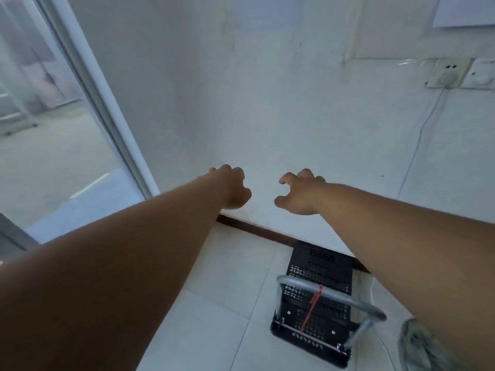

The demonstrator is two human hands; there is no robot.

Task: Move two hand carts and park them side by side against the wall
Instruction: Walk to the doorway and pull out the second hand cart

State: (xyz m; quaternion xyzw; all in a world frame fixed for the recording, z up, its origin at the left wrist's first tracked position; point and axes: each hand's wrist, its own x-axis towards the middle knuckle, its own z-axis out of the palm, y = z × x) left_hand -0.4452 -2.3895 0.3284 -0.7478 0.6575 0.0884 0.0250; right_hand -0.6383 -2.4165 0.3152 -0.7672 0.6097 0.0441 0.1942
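Both arms outstretched toward the white wall [281, 116]. Left hand [231, 187] at centre, knuckles up, fingers curled loosely inward, holding nothing. Right hand [300, 194] just beside it at 3 o'clock, fingers spread and hooked, thumb apart, likewise empty. Down at 5 o'clock, one hand cart [316, 298]: black perforated deck flat on the pale floor tiles [214, 303], far end touching the dark baseboard [257, 231], grey tubular handle [332, 297] at the near end, a red cord [312, 309] across the deck. Second cart out of sight. Glass door [48, 116] at 9 o'clock. Wall sockets [452, 73] at 2 o'clock, a thin white cable [417, 145] hanging below.
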